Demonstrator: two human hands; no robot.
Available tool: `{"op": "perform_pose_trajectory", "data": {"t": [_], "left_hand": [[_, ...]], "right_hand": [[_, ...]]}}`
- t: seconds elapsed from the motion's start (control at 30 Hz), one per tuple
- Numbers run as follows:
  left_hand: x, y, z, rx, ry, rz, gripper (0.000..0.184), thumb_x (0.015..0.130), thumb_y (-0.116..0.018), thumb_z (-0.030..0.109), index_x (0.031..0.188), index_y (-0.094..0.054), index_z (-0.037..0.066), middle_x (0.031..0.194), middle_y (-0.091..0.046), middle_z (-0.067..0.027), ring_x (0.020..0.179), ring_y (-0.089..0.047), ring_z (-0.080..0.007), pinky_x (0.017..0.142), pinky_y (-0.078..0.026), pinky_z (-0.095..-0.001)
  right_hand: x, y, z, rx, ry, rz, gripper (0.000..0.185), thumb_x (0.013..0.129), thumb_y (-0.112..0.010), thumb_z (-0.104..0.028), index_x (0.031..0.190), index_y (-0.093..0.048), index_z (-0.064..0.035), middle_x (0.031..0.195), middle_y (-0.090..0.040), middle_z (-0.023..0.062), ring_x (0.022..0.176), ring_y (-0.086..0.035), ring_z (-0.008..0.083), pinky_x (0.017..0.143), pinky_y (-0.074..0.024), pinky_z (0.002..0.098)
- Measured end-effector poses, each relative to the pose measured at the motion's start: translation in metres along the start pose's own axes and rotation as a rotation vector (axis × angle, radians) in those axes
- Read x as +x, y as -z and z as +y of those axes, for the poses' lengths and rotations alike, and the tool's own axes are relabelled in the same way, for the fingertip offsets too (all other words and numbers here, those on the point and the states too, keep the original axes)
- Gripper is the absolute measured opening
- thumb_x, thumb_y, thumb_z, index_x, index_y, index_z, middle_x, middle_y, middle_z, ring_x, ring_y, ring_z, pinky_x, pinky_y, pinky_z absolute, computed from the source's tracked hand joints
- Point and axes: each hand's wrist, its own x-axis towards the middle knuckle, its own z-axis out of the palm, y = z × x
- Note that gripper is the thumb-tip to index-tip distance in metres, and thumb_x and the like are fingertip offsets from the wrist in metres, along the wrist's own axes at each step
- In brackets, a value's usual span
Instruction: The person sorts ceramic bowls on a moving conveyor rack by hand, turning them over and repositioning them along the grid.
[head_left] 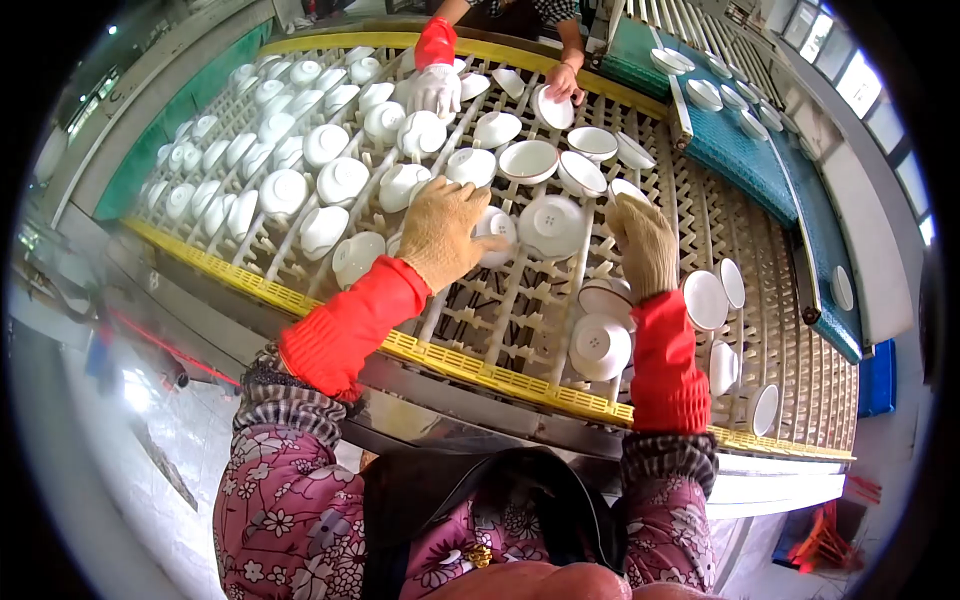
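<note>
Left grip (447, 232) overlaps one white bowl (498, 226); right grip (643, 240) meets another bowl (625, 188)

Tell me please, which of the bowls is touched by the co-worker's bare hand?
The bowl near the far yellow edge, its open side showing. It alone has the bare hand on it; the co-worker's other hand is gloved.

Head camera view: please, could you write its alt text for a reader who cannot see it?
The left hand and right hand, in tan gloves, reach over a yellow-edged rack of white bowls. Opposite, a co-worker's gloved hand and bare hand are among the bowls. At right, more bowls lie on a blue-green belt.
</note>
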Motion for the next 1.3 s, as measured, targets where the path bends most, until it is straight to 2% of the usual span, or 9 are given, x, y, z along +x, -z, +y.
{"op": "perform_pose_trajectory", "data": {"t": [0.1,0.23,0.53,0.73,0.8,0.9,1.0,1.13,1.3], "left_hand": [[0.01,-0.017,-0.004,-0.018,-0.006,0.054,0.058,0.09,-0.09,0.043,0.123,-0.076,-0.003,0.114,-0.077,-0.0179,0.107,-0.071,-0.0398,0.1,-0.056,-0.0501],[0.057,-0.069,-0.013,-0.011,0.091,0.03,0.059,0.094,-0.085,0.051,0.123,-0.078,-0.001,0.116,-0.078,-0.0169,0.112,-0.072,-0.0411,0.098,-0.057,-0.0521],[0.129,-0.126,-0.02,0.164,0.196,-0.432,0.064,0.107,-0.065,0.063,0.116,-0.087,0.004,0.119,-0.084,-0.0186,0.115,-0.076,-0.0373,0.114,-0.044,-0.0446],[0.123,-0.105,-0.051,-0.451,0.328,-0.111,0.039,0.114,-0.059,0.021,0.15,-0.074,0.013,0.141,-0.077,-0.0215,0.129,-0.073,-0.0384,0.112,-0.057,-0.0462],[0.12,-0.094,-0.053,-0.64,0.564,-0.114,0.042,0.112,-0.065,0.031,0.146,-0.075,0.008,0.143,-0.076,-0.0242,0.13,-0.073,-0.0369,0.112,-0.057,-0.0456],[0.116,-0.094,-0.046,-0.003,0.555,-0.162,0.069,0.099,-0.077,0.067,0.122,-0.085,0.003,0.122,-0.084,-0.0186,0.121,-0.077,-0.0326,0.1,-0.059,-0.0432],[0.114,-0.105,-0.025,0.392,0.113,0.199,0.066,0.097,-0.077,0.071,0.118,-0.086,0.009,0.124,-0.082,-0.0134,0.124,-0.073,-0.029,0.109,-0.053,-0.0416],[0.139,-0.108,0.041,0.303,-0.26,0.036,0.052,0.09,-0.09,0.056,0.116,-0.08,0.012,0.116,-0.075,-0.0063,0.12,-0.069,-0.0256,0.118,-0.045,-0.0439],[0.159,-0.153,0.044,0.354,-0.034,-0.297,0.046,0.095,-0.085,0.056,0.118,-0.085,0.016,0.124,-0.08,-0.0056,0.125,-0.07,-0.027,0.118,-0.045,-0.0435]], "right_hand": [[-0.024,0.023,-0.049,0.68,-0.578,-0.148,0.033,0.099,-0.078,-0.021,0.127,-0.078,-0.0034,0.117,-0.08,0.0232,0.106,-0.079,0.0419,0.095,-0.0622,0.0484],[-0.049,0.047,-0.057,0.064,-0.324,-0.557,0.041,0.102,-0.076,-0.028,0.136,-0.077,-0.0054,0.119,-0.081,0.0259,0.113,-0.079,0.0433,0.099,-0.0625,0.0503],[-0.04,0.054,-0.035,-0.096,-0.1,0.089,0.052,0.091,-0.081,-0.007,0.142,-0.076,-0.0102,0.119,-0.08,0.0198,0.11,-0.077,0.0436,0.097,-0.0624,0.0497],[-0.012,0.057,-0.031,-0.603,0.331,-0.326,0.038,0.093,-0.08,-0.019,0.13,-0.08,-0.0109,0.131,-0.075,0.0154,0.129,-0.071,0.0375,0.114,-0.0515,0.0566],[-0.035,0.06,-0.004,-0.371,0.227,-0.613,0.035,0.093,-0.079,-0.023,0.126,-0.081,-0.0107,0.13,-0.076,0.0147,0.129,-0.072,0.0363,0.118,-0.0499,0.0576],[-0.036,0.051,0.018,-0.143,0.019,-0.238,0.038,0.092,-0.081,-0.025,0.126,-0.082,-0.0083,0.13,-0.078,0.0171,0.129,-0.071,0.0375,0.113,-0.0551,0.0526],[-0.015,0.038,0.035,-0.265,-0.046,-0.07,0.051,0.089,-0.085,-0.03,0.133,-0.078,-0.0062,0.13,-0.079,0.0159,0.123,-0.074,0.0368,0.103,-0.0605,0.0495],[0.018,0.005,0.051,-0.272,-0.247,-0.227,0.054,0.093,-0.082,-0.042,0.133,-0.082,-0.006,0.12,-0.082,0.0208,0.111,-0.078,0.0413,0.098,-0.0612,0.0501],[0.013,-0.016,0.055,-0.088,-0.586,-0.314,0.049,0.097,-0.081,-0.045,0.125,-0.085,-0.0048,0.108,-0.082,0.0241,0.101,-0.08,0.0396,0.093,-0.063,0.0483]]}}
